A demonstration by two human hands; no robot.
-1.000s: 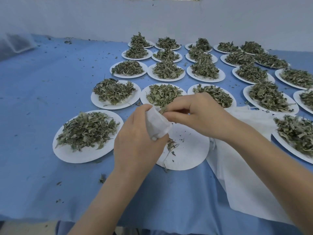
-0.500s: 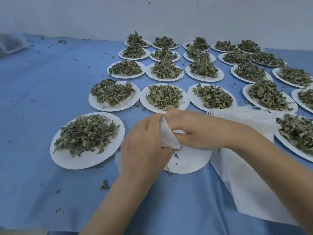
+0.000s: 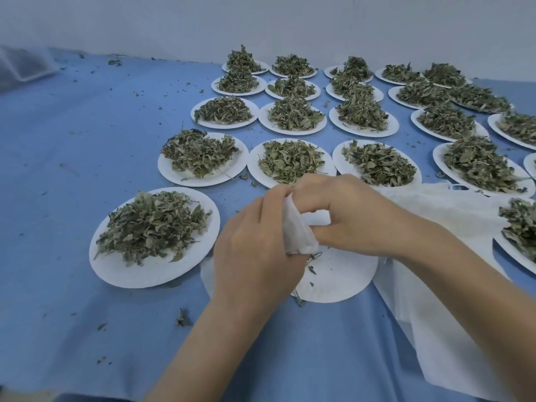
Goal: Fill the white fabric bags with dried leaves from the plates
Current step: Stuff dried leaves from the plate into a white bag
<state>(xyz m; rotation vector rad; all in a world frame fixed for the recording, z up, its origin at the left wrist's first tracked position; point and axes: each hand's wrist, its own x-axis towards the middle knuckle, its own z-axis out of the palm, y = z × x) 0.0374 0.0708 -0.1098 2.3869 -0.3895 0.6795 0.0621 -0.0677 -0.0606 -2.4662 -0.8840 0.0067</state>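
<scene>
A small white fabric bag is held between both hands above a nearly bare white plate with a few leaf crumbs. My left hand grips the bag from the left. My right hand has its curled fingers at the bag's top, pinching it. A full plate of dried leaves lies just left of my hands. Several more plates of dried leaves fill the blue table beyond. What the bag holds is hidden.
A pile of white fabric lies to the right under my right forearm and hangs over the table's front edge. Another leaf plate sits at the right edge. A clear container stands at the far left. Leaf crumbs are scattered on the cloth.
Both hands have lowered with the bag closer to the nearly bare plate. My right hand's fingers have curled tighter at the bag's top.
</scene>
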